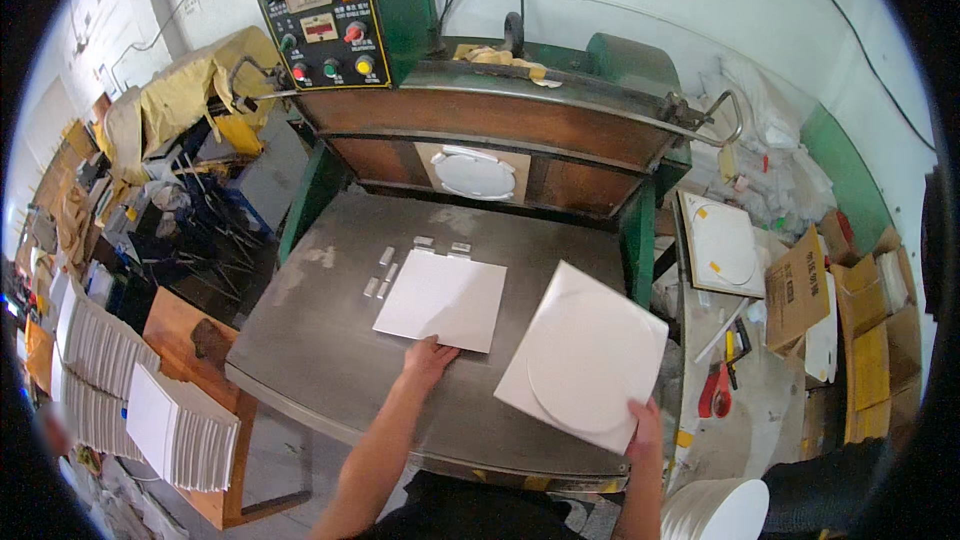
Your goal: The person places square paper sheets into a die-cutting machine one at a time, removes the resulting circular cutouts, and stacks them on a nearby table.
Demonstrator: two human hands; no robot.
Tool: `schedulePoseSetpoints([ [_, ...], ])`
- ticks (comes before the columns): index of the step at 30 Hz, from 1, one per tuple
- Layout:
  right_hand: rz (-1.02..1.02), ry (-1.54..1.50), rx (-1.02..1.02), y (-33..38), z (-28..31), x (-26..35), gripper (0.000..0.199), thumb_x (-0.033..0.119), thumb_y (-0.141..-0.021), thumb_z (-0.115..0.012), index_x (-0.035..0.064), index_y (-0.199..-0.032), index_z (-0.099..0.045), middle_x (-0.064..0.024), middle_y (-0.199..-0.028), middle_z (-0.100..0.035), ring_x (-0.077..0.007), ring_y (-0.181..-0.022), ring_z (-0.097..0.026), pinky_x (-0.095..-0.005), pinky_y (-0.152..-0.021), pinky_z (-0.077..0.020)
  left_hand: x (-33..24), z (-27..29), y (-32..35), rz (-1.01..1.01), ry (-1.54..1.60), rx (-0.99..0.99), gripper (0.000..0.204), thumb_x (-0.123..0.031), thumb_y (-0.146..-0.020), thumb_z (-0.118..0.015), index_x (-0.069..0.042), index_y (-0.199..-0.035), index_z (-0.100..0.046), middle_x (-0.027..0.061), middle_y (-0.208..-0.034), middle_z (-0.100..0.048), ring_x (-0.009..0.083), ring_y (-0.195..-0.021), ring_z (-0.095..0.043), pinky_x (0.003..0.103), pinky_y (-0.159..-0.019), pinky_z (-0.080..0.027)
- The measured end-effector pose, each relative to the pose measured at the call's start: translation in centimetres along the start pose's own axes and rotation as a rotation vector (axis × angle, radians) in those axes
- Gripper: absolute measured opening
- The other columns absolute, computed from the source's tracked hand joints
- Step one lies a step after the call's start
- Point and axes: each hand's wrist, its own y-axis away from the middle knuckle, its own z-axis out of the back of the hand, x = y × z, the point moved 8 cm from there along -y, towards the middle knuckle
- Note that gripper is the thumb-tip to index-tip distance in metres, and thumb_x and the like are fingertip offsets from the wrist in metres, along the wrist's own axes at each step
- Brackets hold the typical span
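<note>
My left hand (428, 360) is closed on the near edge of a white square sheet (445, 295), which lies flat on the grey metal press table (300, 325). Small metal blocks (461, 250) sit along the sheet's far and left sides. My right hand (643, 425) grips the lower right corner of a second white square board (590, 360). That board is tilted over the right part of the table, and a large circle outline is cut or pressed into it. Above the table, a white round die (474, 174) is fixed to the underside of the press head (480, 125).
A control box (325, 15) with coloured buttons hangs at the upper left. Stacked white sheets (185, 430) stand on a wooden table at left. On the right bench lie red-handled scissors (714, 392) and a board with a circle (722, 245). White discs (715, 512) are stacked at lower right.
</note>
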Motion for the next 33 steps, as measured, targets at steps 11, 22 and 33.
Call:
schedulePoseSetpoints([
  [11, 0.225, 0.134, -0.291, 13.0, 2.6, -1.9, 0.042, 0.006, -0.080, -0.056, -0.0038, -0.121, -0.055, -0.0126, -0.106, -0.064, -0.0224, -0.094, -0.062, -0.0348, -0.084, -0.0496, -0.2, -14.9, 0.1, -0.830, -2.053, -0.041, 0.063, -0.031, -0.083, -0.060, -0.007, -0.138, -0.043, 0.0147, -0.147, -0.037, 0.0352, -0.140, -0.027, 0.054, -0.114, -0.018],
  [22, 0.259, 0.046, -0.459, 23.7, -2.1, -1.3, 0.032, 0.003, -0.085, -0.059, -0.0039, -0.117, -0.059, -0.0107, -0.106, -0.065, -0.0187, -0.094, -0.062, -0.0308, -0.083, -0.0479, -2.3, -14.4, -0.3, -0.787, -1.424, 0.373, 0.050, -0.033, -0.083, -0.067, -0.004, -0.123, -0.057, 0.0196, -0.119, -0.062, 0.0342, -0.117, -0.056, 0.044, -0.100, -0.042],
  [33, 0.156, -0.179, -0.360, 28.0, -0.2, -4.3, 0.031, 0.011, -0.092, -0.059, -0.0014, -0.120, -0.058, -0.0085, -0.109, -0.065, -0.0181, -0.097, -0.063, -0.0340, -0.084, -0.0511, 2.7, -14.8, 28.6, 0.421, -0.797, 1.059, 0.033, -0.020, -0.098, -0.052, 0.000, -0.124, -0.055, 0.0112, -0.103, -0.067, 0.0194, -0.086, -0.064, 0.034, -0.080, -0.052],
])
